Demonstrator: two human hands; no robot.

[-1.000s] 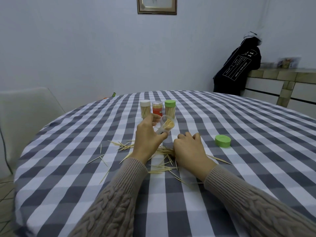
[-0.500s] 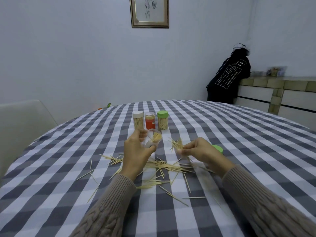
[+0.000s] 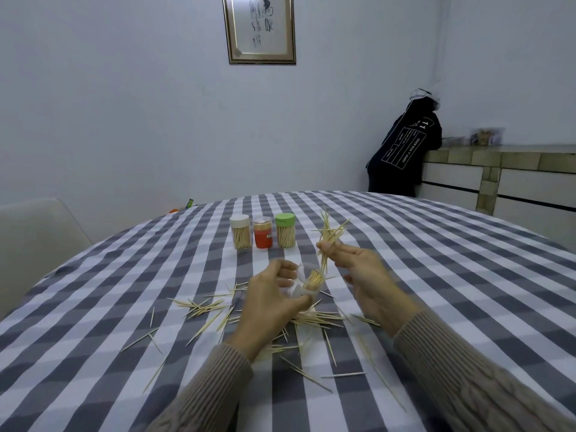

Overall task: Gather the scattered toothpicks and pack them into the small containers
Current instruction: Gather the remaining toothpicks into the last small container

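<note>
**Toothpicks poised over an open jar**

Three small jars stand in a row toward the far edge of the tabletop [image 3: 436, 260]: a white-lidded jar [image 3: 240, 232] packed with pale toothpicks, a clear-lidded jar [image 3: 262, 232] with an orange-red lower part, and a green-lidded jar [image 3: 285, 231] also full of toothpicks. All three are upright and just beside one another. Nearer the middle, an open clear jar [image 3: 308, 280] is tilted with its mouth toward the right hand; a cluster of toothpicks already sits inside it.

The clear jar's lower part is hidden behind the left hand [image 3: 271, 302], and its walls are hard to make out against the cloth. The loose toothpicks [image 3: 205, 310] lie scattered across the checked cloth around and under both hands, some covered by the wrists. The near edge of the tabletop is cut off by the frame, as are both sleeves.

The left hand has its fingers and thumb curled round the clear jar. The right hand [image 3: 358, 269] pinches a bundle of toothpicks [image 3: 328, 241] between thumb and fingertips; the bundle fans out above, and its lower tips reach the jar's mouth.
</note>
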